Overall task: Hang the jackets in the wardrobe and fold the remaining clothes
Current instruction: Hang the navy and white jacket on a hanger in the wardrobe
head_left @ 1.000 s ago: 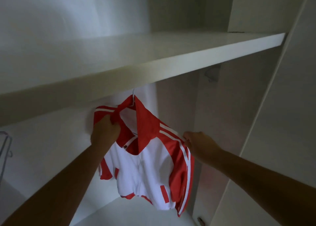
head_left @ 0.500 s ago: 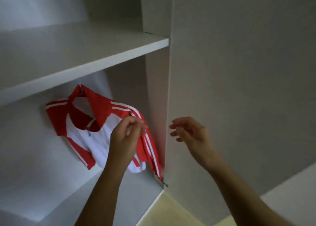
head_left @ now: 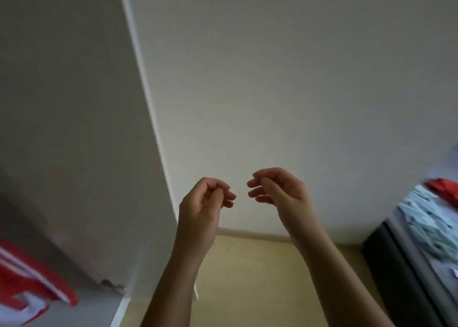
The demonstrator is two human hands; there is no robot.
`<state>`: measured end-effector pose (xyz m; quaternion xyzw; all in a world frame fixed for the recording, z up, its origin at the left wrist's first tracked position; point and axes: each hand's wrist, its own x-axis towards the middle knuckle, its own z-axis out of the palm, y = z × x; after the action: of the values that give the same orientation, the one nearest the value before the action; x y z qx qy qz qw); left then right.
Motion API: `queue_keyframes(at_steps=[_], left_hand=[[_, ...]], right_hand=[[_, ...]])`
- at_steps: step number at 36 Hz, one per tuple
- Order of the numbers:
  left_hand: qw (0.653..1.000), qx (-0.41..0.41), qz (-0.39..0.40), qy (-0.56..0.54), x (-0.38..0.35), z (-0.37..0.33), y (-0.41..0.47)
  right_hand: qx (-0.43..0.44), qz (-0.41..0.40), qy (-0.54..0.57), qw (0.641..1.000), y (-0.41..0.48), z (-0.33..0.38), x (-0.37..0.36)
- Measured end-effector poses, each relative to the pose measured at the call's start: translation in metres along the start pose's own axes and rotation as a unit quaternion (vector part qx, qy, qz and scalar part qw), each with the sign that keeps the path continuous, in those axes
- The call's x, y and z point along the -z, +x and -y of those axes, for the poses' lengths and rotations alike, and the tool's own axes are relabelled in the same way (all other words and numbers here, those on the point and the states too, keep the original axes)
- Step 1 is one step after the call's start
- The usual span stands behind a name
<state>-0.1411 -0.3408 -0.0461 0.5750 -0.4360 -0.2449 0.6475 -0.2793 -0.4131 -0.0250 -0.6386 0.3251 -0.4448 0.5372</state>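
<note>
**Jacket in the wardrobe, both hands empty**

The red-and-white jacket point(head_left: 27, 284) shows at the lower left edge, inside the wardrobe point(head_left: 74, 128). Only a red part with white stripes and some white cloth is visible, above the wardrobe's pale bottom board. What holds it up is out of view.

Just right of the wardrobe's front edge, the left hand point(head_left: 203, 203) is raised with its fingers loosely curled towards the thumb, holding nothing. The right hand point(head_left: 280, 190) is near it at about the same height, apart from it, its fingers loosely bent and also empty.

Behind both hands is a plain white wall point(head_left: 272, 79), with a yellowish floor point(head_left: 247, 264) below. At the right edge, blurred, a light blue garment point(head_left: 426, 225) and a red garment point(head_left: 443, 188) lie on a dark-sided surface point(head_left: 396, 264).
</note>
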Motion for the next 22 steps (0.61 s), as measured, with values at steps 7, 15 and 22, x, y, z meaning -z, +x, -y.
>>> queue_keyframes(at_steps=[7,15,22], left_hand=[[0.99,-0.004,0.139,-0.023,-0.164,-0.016,-0.023],[0.958,0.013,0.277,-0.077,-0.324,-0.026,-0.039],[0.896,0.036,0.421,-0.14,-0.461,-0.027,-0.067]], right_hand=[[-0.014,-0.122,-0.019,0.992,-0.042,0.0,0.162],[-0.021,-0.295,-0.007,0.955,-0.098,0.008,0.313],[-0.024,-0.437,-0.005,0.899,-0.144,0.004,0.417]])
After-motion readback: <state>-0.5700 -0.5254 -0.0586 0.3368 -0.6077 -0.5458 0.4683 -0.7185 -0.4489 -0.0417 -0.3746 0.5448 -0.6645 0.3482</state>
